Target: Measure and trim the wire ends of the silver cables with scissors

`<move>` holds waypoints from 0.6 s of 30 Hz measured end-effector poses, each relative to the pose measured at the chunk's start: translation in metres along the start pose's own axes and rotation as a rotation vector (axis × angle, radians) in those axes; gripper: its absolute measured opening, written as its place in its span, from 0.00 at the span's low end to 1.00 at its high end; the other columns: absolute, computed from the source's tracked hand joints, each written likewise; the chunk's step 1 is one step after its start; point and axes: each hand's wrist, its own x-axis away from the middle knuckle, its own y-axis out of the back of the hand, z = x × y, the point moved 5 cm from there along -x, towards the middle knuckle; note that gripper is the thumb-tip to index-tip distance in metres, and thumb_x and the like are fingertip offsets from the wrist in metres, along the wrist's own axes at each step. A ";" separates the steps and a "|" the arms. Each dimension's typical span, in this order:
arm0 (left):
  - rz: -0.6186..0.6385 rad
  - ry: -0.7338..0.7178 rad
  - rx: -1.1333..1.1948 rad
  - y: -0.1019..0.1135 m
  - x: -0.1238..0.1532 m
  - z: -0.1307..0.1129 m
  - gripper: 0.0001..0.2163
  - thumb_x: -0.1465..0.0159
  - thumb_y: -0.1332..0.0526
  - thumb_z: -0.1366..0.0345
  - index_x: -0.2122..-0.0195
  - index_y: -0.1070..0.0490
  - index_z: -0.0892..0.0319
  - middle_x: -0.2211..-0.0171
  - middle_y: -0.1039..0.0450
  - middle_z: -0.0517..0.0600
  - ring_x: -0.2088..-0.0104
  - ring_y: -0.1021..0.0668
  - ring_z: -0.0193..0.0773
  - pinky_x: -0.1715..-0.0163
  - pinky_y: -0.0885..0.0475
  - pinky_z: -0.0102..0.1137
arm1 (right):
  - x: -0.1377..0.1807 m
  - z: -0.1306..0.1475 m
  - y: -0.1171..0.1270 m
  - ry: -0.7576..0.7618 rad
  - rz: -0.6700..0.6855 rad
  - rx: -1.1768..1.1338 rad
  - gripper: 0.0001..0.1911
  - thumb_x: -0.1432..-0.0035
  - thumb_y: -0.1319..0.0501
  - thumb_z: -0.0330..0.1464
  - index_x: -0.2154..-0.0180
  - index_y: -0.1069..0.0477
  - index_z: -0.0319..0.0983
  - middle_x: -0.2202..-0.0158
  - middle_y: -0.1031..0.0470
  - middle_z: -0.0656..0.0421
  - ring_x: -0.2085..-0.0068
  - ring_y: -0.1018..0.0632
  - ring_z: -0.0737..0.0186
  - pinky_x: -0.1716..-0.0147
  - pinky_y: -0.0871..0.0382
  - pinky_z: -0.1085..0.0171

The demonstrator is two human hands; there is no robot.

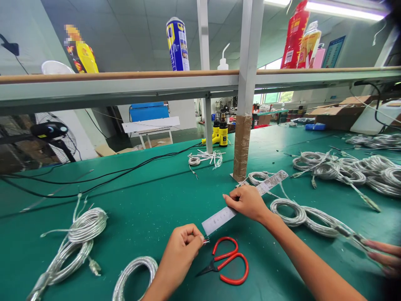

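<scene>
In my right hand (249, 202) I grip a flat metal ruler (219, 220), which slants over the green bench and sticks out on both sides of the fist. My left hand (184, 244) is closed in a pinch on thin stripped cable wires (206, 241), whose ends poke out just below the ruler's near end. Red-handled scissors (230, 260) lie between my forearms, blades pointing left. A coil of clear-sheathed cable (135, 267) rests beside my left wrist. Right of my right hand lies another silvery cable coil (288, 212).
A co-worker's hand (384, 254) touches cable at the right edge. Bundled cables (75, 238) lie at left, with more coils (341, 169) at right. A shelf post (242, 146) stands on the bench (150, 209). Yellow heat guns (221, 134) and black cords (131, 167) are farther back.
</scene>
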 end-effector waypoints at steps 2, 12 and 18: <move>-0.009 -0.023 0.001 0.001 0.000 -0.001 0.08 0.48 0.46 0.64 0.82 0.38 0.61 0.90 0.49 0.38 0.87 0.47 0.25 0.86 0.55 0.23 | 0.000 -0.001 -0.002 -0.006 0.002 0.005 0.24 0.47 0.50 0.39 0.91 0.43 0.36 0.90 0.43 0.63 0.84 0.44 0.72 0.81 0.59 0.67; -0.055 -0.103 0.265 0.017 -0.007 0.001 0.09 0.47 0.40 0.62 0.78 0.31 0.63 0.81 0.33 0.46 0.78 0.33 0.31 0.76 0.38 0.25 | 0.009 0.024 -0.039 0.056 0.038 -0.010 0.22 0.43 0.50 0.38 0.86 0.34 0.38 0.85 0.33 0.59 0.78 0.34 0.66 0.75 0.50 0.65; -0.109 -0.146 0.190 0.030 -0.010 0.000 0.09 0.47 0.40 0.61 0.77 0.29 0.62 0.81 0.33 0.46 0.77 0.34 0.32 0.74 0.40 0.25 | 0.011 0.054 -0.038 0.092 0.244 -0.748 0.11 0.46 0.45 0.37 0.66 0.27 0.39 0.68 0.27 0.58 0.67 0.30 0.64 0.68 0.41 0.66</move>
